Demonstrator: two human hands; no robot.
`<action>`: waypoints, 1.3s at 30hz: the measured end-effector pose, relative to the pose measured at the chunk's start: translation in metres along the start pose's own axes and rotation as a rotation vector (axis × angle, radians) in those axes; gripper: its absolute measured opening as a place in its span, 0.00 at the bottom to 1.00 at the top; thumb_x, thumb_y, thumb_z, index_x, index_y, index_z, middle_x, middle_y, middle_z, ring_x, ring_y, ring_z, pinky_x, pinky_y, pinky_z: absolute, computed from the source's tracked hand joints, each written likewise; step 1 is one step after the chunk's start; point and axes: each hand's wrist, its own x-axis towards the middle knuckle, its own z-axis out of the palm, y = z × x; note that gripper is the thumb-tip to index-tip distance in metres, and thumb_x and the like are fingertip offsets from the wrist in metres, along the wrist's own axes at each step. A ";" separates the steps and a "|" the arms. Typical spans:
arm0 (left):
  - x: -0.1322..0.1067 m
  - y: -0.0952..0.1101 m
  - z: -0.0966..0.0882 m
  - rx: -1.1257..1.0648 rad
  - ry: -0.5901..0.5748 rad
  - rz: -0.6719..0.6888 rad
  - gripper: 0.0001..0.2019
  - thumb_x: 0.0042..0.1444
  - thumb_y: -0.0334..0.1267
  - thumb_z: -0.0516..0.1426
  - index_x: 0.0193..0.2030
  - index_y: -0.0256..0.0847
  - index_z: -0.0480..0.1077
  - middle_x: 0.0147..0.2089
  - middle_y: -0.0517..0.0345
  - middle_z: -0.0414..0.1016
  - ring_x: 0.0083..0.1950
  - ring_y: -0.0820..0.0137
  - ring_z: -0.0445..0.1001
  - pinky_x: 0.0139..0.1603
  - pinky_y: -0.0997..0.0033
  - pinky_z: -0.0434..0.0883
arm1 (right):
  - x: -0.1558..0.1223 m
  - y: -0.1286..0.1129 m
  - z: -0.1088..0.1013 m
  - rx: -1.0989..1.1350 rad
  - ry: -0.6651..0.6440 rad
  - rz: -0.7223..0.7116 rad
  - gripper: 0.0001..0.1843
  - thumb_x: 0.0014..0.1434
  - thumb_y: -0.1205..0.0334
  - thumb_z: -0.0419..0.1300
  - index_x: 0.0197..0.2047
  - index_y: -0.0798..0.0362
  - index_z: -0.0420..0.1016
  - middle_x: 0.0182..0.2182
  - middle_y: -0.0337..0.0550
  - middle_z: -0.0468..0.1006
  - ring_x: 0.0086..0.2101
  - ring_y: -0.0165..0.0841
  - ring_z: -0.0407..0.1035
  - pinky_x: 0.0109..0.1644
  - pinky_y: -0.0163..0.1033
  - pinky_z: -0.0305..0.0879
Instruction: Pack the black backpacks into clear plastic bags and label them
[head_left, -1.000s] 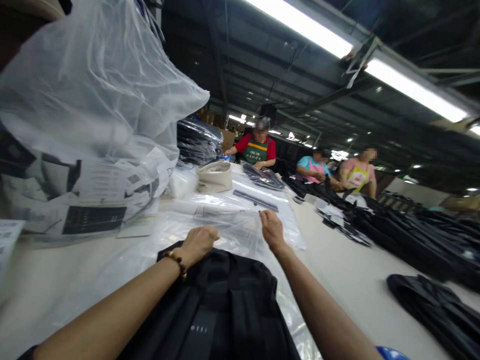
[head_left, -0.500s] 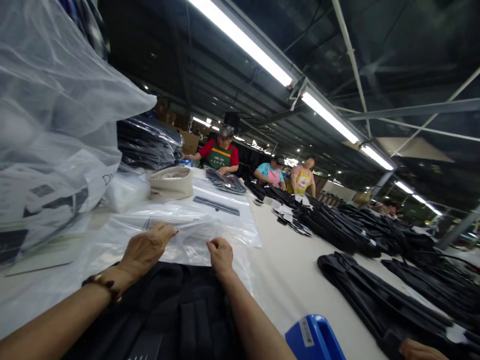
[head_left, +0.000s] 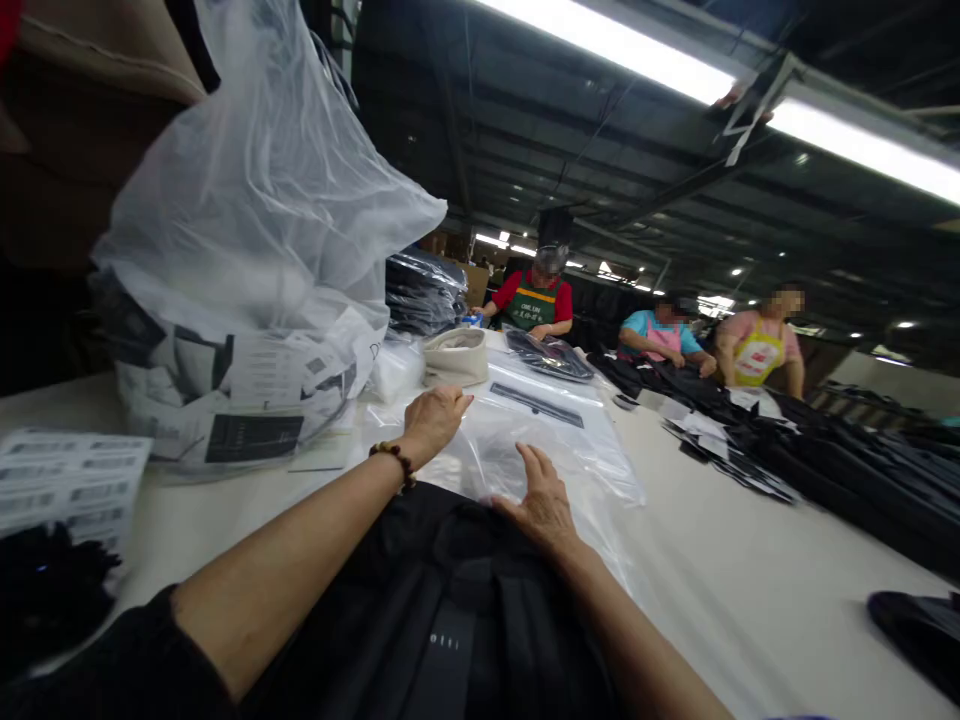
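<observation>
A black backpack [head_left: 487, 600] with straps and a dark printed tag lies in front of me, its top toward the far side. Clear plastic bag film [head_left: 487, 465] spreads on the table beyond its top edge. My left hand [head_left: 435, 425], a beaded bracelet at its wrist, is closed in a pinch on this plastic bag. My right hand [head_left: 544, 500] rests by the backpack's upper right edge, its fingers spread over the film and holding nothing. Whether the film reaches under or around the backpack is hard to make out.
A big translucent sack [head_left: 255, 250] of tags stands at left, near a barcode label sheet [head_left: 71, 480]. Farther back are a beige fabric band [head_left: 456, 358] and wrapped black goods [head_left: 424, 290]. Black bags [head_left: 840, 455] line the right. Several co-workers stand beyond.
My view has swung left. My right hand has opened from a pinch and moved nearer the backpack's edge. My left hand still pinches the film; more of the backpack shows.
</observation>
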 end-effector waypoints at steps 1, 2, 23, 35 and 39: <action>0.002 0.000 -0.002 -0.010 0.009 -0.012 0.17 0.59 0.47 0.47 0.34 0.42 0.73 0.34 0.54 0.77 0.36 0.66 0.74 0.30 0.72 0.59 | 0.001 -0.004 0.001 -0.016 0.010 -0.036 0.38 0.43 0.48 0.65 0.56 0.54 0.63 0.54 0.57 0.65 0.54 0.51 0.59 0.54 0.58 0.57; 0.004 0.000 -0.004 -0.021 0.019 -0.023 0.17 0.59 0.47 0.47 0.34 0.41 0.73 0.34 0.54 0.77 0.37 0.67 0.74 0.30 0.72 0.58 | 0.001 -0.009 0.002 -0.018 0.023 -0.069 0.34 0.48 0.48 0.62 0.54 0.55 0.64 0.52 0.58 0.67 0.52 0.50 0.61 0.52 0.57 0.59; -0.040 -0.013 -0.005 -0.014 0.263 0.773 0.38 0.50 0.57 0.55 0.61 0.34 0.50 0.61 0.37 0.59 0.62 0.54 0.57 0.57 0.53 0.59 | 0.032 -0.065 -0.046 0.171 0.237 0.004 0.20 0.54 0.43 0.53 0.23 0.50 0.60 0.18 0.33 0.62 0.21 0.28 0.56 0.27 0.34 0.51; -0.058 0.005 -0.038 0.250 0.014 0.483 0.13 0.53 0.23 0.45 0.36 0.35 0.70 0.35 0.45 0.73 0.43 0.61 0.70 0.40 0.65 0.66 | 0.017 -0.077 -0.089 -0.183 0.084 -0.151 0.13 0.55 0.56 0.55 0.23 0.50 0.57 0.23 0.38 0.65 0.24 0.30 0.60 0.29 0.35 0.49; -0.058 -0.007 -0.069 0.326 -0.029 0.463 0.15 0.53 0.22 0.45 0.36 0.34 0.72 0.36 0.42 0.74 0.43 0.60 0.71 0.37 0.66 0.66 | 0.008 -0.070 -0.100 -0.122 0.056 -0.103 0.08 0.50 0.65 0.55 0.23 0.50 0.59 0.24 0.38 0.67 0.25 0.31 0.61 0.30 0.35 0.51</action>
